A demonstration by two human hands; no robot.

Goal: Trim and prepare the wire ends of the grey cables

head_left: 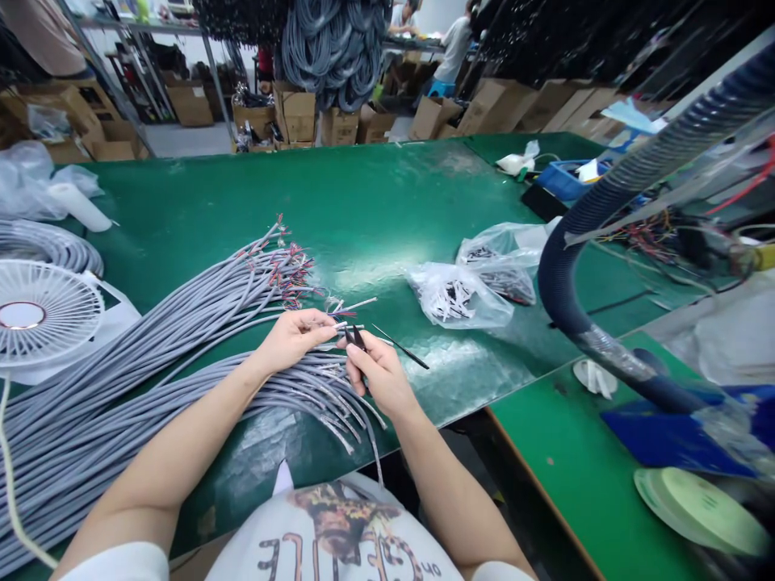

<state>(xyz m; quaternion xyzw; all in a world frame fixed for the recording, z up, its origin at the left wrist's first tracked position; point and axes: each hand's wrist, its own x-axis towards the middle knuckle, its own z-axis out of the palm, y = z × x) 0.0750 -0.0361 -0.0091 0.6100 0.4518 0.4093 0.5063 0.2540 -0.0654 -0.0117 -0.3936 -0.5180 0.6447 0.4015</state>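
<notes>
My left hand point(299, 337) is closed, with thumb and fingertips pinching the pale stripped end of a grey cable point(342, 325). Just right of it, my right hand point(379, 371) grips a small black two-jawed hand tool point(356, 339), whose tips lie close to that cable end. Whether the jaws touch the cable I cannot tell. Beyond my left hand lies a bundle of grey cables point(199, 303) with splayed red, white and dark wire ends. Under my forearm a second bundle point(303, 379) ends in whitish stripped tips. A thin black rod-like tool point(405, 349) rests beside my right hand.
Clear plastic bags point(457, 298) of small black and white pieces lie on the green table point(387, 186). A dark flexible hose point(566, 266) arches over the right side. A white fan point(42, 315) stands left. Blue trays point(563, 179) and other people are farther off.
</notes>
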